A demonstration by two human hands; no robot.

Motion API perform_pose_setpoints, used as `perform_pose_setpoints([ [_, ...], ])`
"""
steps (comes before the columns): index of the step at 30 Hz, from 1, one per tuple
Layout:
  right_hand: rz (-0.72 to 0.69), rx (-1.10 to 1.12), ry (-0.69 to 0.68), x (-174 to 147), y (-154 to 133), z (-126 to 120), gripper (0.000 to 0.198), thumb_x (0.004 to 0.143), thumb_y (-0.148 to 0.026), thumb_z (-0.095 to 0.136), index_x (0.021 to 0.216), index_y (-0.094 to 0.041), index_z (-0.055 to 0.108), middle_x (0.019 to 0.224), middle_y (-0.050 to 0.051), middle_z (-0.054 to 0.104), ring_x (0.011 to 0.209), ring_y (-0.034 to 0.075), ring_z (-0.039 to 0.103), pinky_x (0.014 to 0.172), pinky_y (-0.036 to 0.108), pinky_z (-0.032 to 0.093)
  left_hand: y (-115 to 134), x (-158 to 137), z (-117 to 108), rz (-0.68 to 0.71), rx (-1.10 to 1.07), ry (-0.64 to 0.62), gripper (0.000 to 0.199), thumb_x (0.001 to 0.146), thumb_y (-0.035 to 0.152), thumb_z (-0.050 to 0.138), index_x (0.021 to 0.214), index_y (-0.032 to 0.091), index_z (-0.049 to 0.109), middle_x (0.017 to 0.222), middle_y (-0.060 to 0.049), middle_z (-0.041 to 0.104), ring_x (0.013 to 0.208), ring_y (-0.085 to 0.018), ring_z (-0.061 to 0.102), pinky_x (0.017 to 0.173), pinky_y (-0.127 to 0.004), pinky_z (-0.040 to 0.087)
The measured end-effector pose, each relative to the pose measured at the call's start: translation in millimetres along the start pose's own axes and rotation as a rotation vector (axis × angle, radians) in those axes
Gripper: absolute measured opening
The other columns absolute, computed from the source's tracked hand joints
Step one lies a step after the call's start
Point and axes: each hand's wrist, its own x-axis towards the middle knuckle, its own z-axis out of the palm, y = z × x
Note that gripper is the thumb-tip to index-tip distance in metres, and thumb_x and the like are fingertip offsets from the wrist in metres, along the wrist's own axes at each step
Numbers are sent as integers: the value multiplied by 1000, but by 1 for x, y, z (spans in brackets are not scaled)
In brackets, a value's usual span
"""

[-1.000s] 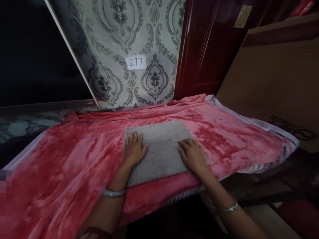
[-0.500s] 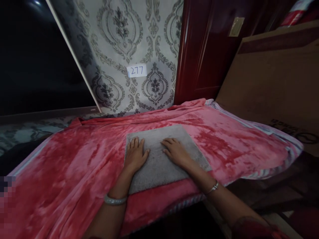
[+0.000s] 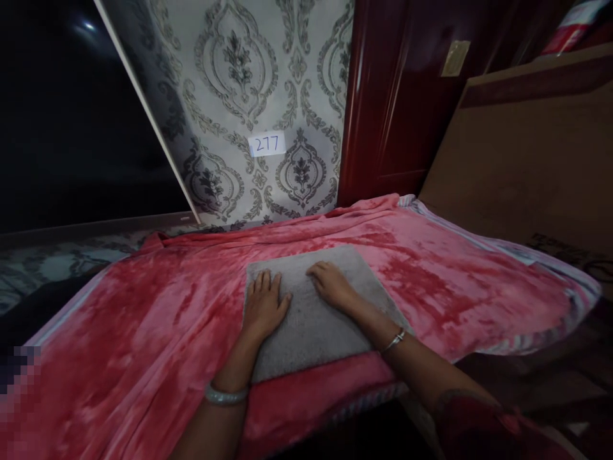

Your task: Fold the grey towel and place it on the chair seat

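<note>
A grey, short-piled square of cloth or mat [image 3: 306, 338] lies flat on a red and pink plush blanket [image 3: 440, 275]. Spread over its left part is my left hand [image 3: 265, 308], palm down, fingers out and thumb apart, with a bangle at the wrist. My right hand [image 3: 331, 284] rests on the upper middle of the mat. Its fingers are bent and drawn together with the tips down at the pile. Whatever they may pinch is too small or hidden to make out.
Behind the blanket is a patterned wall with a paper label [image 3: 267, 144] reading 277. A dark screen [image 3: 86, 128] stands at the left. At the right are a dark red wooden panel [image 3: 383, 96] and a large cardboard box [image 3: 517, 147].
My right hand's fingers have curled inward from a flatter, more spread pose. My left hand stays flat on the mat. The whole view has shifted slightly.
</note>
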Motion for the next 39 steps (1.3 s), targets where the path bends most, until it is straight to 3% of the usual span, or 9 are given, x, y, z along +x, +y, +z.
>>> perform_pose_setpoints([
  [4, 259, -173, 30, -11, 38, -23, 32, 93, -11, 45, 113, -13, 69, 118, 14, 65, 112, 24, 54, 96, 35, 39, -1, 1, 2, -2, -10, -4, 61, 98, 45, 42, 149, 12, 43, 158, -20, 36, 148, -33, 28, 119, -49, 25],
  [7, 393, -300, 24, -7, 38, -39, 34, 94, -12, 41, 114, -12, 69, 120, 18, 64, 113, 28, 54, 94, 39, 40, -1, 1, 3, -5, -28, 4, 61, 97, 45, 43, 149, 13, 43, 158, -20, 35, 148, -34, 28, 119, -51, 25],
  [14, -100, -37, -59, 25, -18, -4, 39, 94, -16, 50, 130, -18, 64, 132, 11, 61, 122, 21, 50, 103, 32, 37, -2, 0, 2, -5, -32, -5, 61, 97, 45, 43, 149, 12, 43, 158, -20, 35, 148, -34, 28, 120, -50, 24],
  [18, 38, -44, -10, 16, 5, 4, 40, 94, -14, 46, 127, -25, 67, 127, 7, 64, 117, 21, 52, 101, 32, 38, -1, 0, 0, -4, -37, -21, 61, 97, 44, 43, 149, 12, 43, 158, -21, 34, 149, -34, 27, 119, -51, 25],
  [24, 426, -229, 86, 2, 39, -26, 39, 93, -14, 42, 120, -18, 71, 124, 15, 64, 119, 29, 51, 98, 41, 39, 1, 0, -4, -16, -43, -47, 61, 98, 44, 42, 150, 12, 41, 159, -20, 32, 149, -34, 25, 120, -50, 23],
  [26, 365, -266, 90, 6, 26, -25, 39, 93, -14, 42, 122, -15, 69, 127, 18, 62, 121, 30, 51, 100, 43, 39, 2, 0, -4, -20, -49, -56, 62, 98, 44, 42, 150, 12, 41, 160, -20, 32, 149, -34, 25, 120, -50, 22],
  [28, 172, -239, 65, 13, 8, -15, 41, 95, -17, 42, 129, -15, 64, 137, 17, 58, 128, 27, 47, 106, 41, 35, 1, 0, -3, -23, -51, -48, 61, 98, 44, 42, 150, 12, 41, 159, -20, 32, 150, -34, 25, 120, -51, 22],
  [32, -80, -136, -118, 27, -10, 7, 52, 100, -38, 41, 149, -21, 45, 156, 10, 40, 145, 24, 31, 117, 46, 24, 0, 0, -1, -17, -44, -20, 61, 97, 43, 44, 149, 13, 43, 159, -20, 33, 149, -34, 27, 119, -52, 24],
  [39, 284, -237, -145, 17, 66, -7, 62, 101, -48, 30, 156, -18, 33, 163, 12, 26, 150, 27, 22, 118, 52, 22, -1, 0, -1, -4, -43, -29, 60, 97, 43, 42, 149, 12, 43, 158, -21, 34, 149, -34, 26, 120, -51, 24],
])
